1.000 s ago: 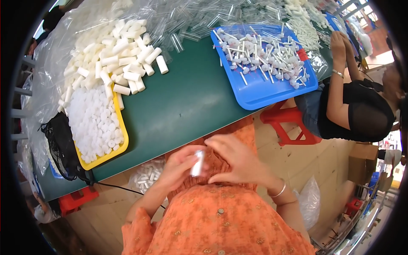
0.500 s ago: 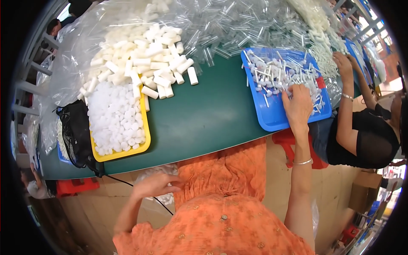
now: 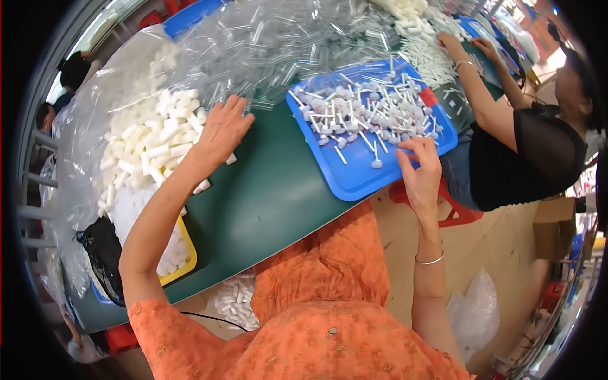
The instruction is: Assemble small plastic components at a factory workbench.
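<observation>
My left hand [image 3: 223,132] reaches across the table, palm down with its fingers stretched and a little apart. It is at the right side of a heap of white foam cylinders [image 3: 144,149], near the closest clear plastic tubes [image 3: 256,95]. Whatever lies beneath its palm is hidden. My right hand [image 3: 422,174] hovers at the near right rim of a blue tray [image 3: 345,180]. Its thumb and forefinger come together in a pinch; anything between them is too small to make out. In that tray lie many white sticks with round, pale caps [image 3: 361,114].
A yellow tray [image 3: 190,259] of small white caps [image 3: 172,256] stands behind my left arm, beside a black mesh bag [image 3: 101,253]. At the right a co-worker [image 3: 538,152] reaches to a pile of white sticks [image 3: 430,63]. A red stool [image 3: 459,212] stands below the table.
My left hand has risen from my lap to the foam cylinders and tubes. My right hand has drawn back from the pieces to the tray's near rim. The whole view has shifted and turned.
</observation>
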Motion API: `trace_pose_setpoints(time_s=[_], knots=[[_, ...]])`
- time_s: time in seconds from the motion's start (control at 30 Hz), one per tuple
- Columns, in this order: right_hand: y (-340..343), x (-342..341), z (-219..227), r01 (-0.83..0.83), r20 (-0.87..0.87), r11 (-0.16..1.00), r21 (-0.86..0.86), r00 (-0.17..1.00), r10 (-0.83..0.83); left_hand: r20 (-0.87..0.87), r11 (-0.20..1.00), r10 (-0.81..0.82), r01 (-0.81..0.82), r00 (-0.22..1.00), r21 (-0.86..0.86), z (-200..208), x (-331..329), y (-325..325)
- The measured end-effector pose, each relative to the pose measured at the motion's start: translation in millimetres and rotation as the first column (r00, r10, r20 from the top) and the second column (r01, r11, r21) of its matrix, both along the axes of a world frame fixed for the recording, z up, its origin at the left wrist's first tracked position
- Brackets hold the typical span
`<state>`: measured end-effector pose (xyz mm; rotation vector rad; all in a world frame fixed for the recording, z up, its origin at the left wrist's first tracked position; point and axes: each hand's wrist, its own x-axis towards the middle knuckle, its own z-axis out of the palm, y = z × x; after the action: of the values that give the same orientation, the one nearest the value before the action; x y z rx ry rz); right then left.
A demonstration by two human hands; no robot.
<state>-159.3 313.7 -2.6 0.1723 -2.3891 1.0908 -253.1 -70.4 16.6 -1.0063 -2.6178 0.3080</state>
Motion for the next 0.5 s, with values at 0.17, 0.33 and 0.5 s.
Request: trace_pose_setpoints(time_s=[0.17,0.33,0.5], knots=[[-9.2,6.0,16.8,-0.03,0.102,0.897,0.441,0.995,-0.017,-0.057,0.975,-0.109,0.118,0.992,0.19,16.6,6.2,10.8],[-38.6,-7.5,3.9,-0.142,0.26,0.891,0.43,0.965,0.029,0.507,0.722,-0.048,-0.321,0.861,0.614,45.9,98.3,39.2],[-23.5,14.4,18.1,-0.159,0.244,0.987,0.037,0.959,0.146,0.699,0.321,-0.301,-0.622,0.648,0.715,37.3,167.8,50.6]])
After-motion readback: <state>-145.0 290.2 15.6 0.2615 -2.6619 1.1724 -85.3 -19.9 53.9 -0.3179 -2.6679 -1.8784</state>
